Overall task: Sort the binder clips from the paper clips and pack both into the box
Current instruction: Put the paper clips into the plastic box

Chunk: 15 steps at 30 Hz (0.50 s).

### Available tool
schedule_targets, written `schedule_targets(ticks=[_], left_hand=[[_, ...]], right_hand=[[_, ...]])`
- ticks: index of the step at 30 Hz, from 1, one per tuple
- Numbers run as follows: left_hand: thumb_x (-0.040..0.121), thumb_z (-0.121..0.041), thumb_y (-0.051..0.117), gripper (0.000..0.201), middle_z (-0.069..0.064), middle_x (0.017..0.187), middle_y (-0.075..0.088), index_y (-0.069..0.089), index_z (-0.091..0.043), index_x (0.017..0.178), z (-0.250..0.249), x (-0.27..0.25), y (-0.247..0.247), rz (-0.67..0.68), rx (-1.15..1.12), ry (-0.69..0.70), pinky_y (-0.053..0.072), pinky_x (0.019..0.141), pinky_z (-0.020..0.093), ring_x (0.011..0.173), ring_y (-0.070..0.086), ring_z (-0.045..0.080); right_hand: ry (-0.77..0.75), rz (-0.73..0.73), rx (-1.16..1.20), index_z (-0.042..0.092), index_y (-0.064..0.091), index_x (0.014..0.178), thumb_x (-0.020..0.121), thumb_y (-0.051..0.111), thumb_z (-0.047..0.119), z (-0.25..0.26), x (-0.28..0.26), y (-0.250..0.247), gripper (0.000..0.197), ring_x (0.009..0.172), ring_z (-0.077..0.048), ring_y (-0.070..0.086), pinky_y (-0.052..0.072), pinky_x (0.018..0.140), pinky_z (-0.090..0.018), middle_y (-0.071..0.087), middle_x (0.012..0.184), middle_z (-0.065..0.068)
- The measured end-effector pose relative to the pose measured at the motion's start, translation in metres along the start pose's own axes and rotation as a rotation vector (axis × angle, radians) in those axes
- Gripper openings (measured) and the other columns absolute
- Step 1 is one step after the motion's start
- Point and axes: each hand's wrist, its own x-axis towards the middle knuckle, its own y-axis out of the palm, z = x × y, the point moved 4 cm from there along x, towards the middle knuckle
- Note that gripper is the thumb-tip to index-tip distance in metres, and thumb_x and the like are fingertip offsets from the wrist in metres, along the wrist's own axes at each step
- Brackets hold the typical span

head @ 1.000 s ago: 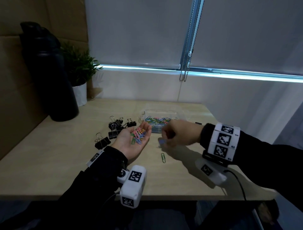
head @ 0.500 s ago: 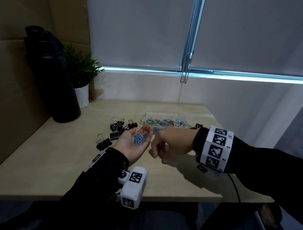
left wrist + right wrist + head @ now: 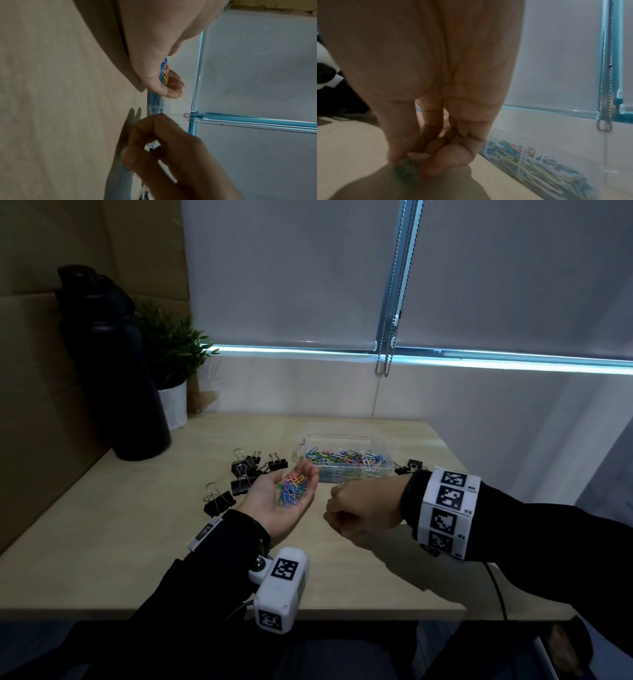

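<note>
Pale wood makes up the surface (image 3: 102, 542), which stands against a wall with lowered grey blinds (image 3: 281, 268). At the back left are a black bottle (image 3: 106, 371) and a small potted plant (image 3: 171, 364).

A clear plastic box (image 3: 342, 462) sits toward the back of the surface, already holding a layer of coloured paper clips (image 3: 346, 457). Black binder clips (image 3: 245, 470) lie loose on the surface just left of the box, and one more binder clip (image 3: 409, 466) lies at its right end.

The left hand (image 3: 284, 501) is held palm up in front of the box, its fingers gently cupped around a handful of paper clips (image 3: 293, 494) resting in the palm.

The right hand (image 3: 363, 513) hangs just beside the left, knuckles up. Its grip is closed: in the right wrist view the fingertips (image 3: 418, 154) pinch a small greenish paper clip (image 3: 406, 171), blurred, just above the surface.
</note>
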Motion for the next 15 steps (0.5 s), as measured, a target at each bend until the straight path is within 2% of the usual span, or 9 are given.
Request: schedule_targets(ticks=[2, 3, 5, 7, 9, 11, 13, 15], left_hand=[[0.103, -0.027, 0.027, 0.047, 0.013, 0.097, 0.063, 0.060, 0.006, 0.105, 0.000, 0.001, 0.000, -0.005, 0.032, 0.010, 0.055, 0.080, 0.033, 0.091, 0.061, 0.020], [0.103, -0.026, 0.028, 0.044, 0.014, 0.101, 0.063, 0.058, 0.006, 0.109, 0.000, 0.001, -0.001, -0.005, 0.063, 0.011, 0.053, 0.084, 0.031, 0.094, 0.060, 0.020], [0.103, -0.023, 0.030, 0.041, 0.019, 0.099, 0.061, 0.056, 0.008, 0.108, 0.001, 0.001, 0.001, 0.006, 0.101, 0.000, 0.051, 0.089, 0.034, 0.093, 0.059, 0.023], [0.102, -0.019, 0.032, 0.036, 0.021, 0.099, 0.059, 0.054, 0.009, 0.103, 0.001, -0.002, 0.004, 0.009, 0.107, 0.005, 0.051, 0.090, 0.039, 0.095, 0.057, 0.026], [0.103, -0.019, 0.031, 0.035, 0.024, 0.096, 0.060, 0.053, 0.008, 0.101, -0.002, -0.008, 0.006, -0.015, 0.106, 0.024, 0.056, 0.080, 0.038, 0.092, 0.058, 0.027], [0.102, -0.020, 0.033, 0.036, 0.023, 0.082, 0.063, 0.055, 0.007, 0.096, -0.010, -0.012, 0.005, -0.031, 0.036, 0.041, 0.058, 0.057, 0.031, 0.078, 0.060, 0.023], [0.100, -0.022, 0.036, 0.033, 0.013, 0.069, 0.060, 0.056, 0.002, 0.088, -0.024, -0.017, 0.004, -0.009, -0.072, 0.034, 0.051, 0.042, 0.019, 0.060, 0.055, 0.014], [0.092, -0.013, 0.041, 0.023, 0.004, 0.056, 0.051, 0.051, -0.005, 0.073, -0.042, -0.025, 0.007, 0.036, -0.098, 0.041, 0.034, 0.033, 0.011, 0.042, 0.045, 0.010]], right_hand=[[-0.013, -0.130, 0.085, 0.010, 0.054, 0.101, 0.096, 0.047, 0.015, 0.004, 0.002, -0.016, 0.009, 0.076, -0.021, 0.046, 0.033, 0.071, -0.026, 0.050, 0.082, -0.002], [-0.021, -0.250, 0.155, 0.009, 0.054, 0.100, 0.096, 0.048, 0.015, 0.005, 0.003, -0.028, 0.009, 0.073, -0.021, 0.047, 0.034, 0.068, -0.026, 0.053, 0.080, -0.003], [-0.038, -0.484, 0.274, 0.013, 0.055, 0.091, 0.091, 0.055, 0.014, 0.006, 0.008, -0.049, 0.001, 0.065, -0.016, 0.048, 0.036, 0.064, -0.024, 0.058, 0.079, -0.002], [-0.030, -0.602, 0.336, 0.016, 0.056, 0.090, 0.088, 0.061, 0.014, 0.008, 0.016, -0.063, 0.005, 0.065, -0.010, 0.051, 0.038, 0.062, -0.020, 0.059, 0.080, 0.002], [0.001, -0.666, 0.402, 0.012, 0.059, 0.101, 0.088, 0.063, 0.016, 0.009, 0.021, -0.073, 0.014, 0.074, -0.013, 0.057, 0.041, 0.068, -0.021, 0.062, 0.087, 0.002], [0.066, -0.796, 0.492, 0.009, 0.056, 0.109, 0.091, 0.060, 0.017, 0.004, 0.021, -0.084, 0.021, 0.077, -0.016, 0.058, 0.043, 0.069, -0.023, 0.063, 0.090, -0.002], [0.167, -0.920, 0.573, 0.008, 0.053, 0.111, 0.093, 0.054, 0.017, -0.005, 0.019, -0.090, 0.021, 0.076, -0.021, 0.058, 0.042, 0.068, -0.027, 0.064, 0.091, -0.008], [0.260, -0.878, 0.587, 0.006, 0.055, 0.109, 0.094, 0.051, 0.017, -0.011, 0.022, -0.087, 0.019, 0.080, -0.025, 0.059, 0.042, 0.068, -0.028, 0.065, 0.094, -0.012]])
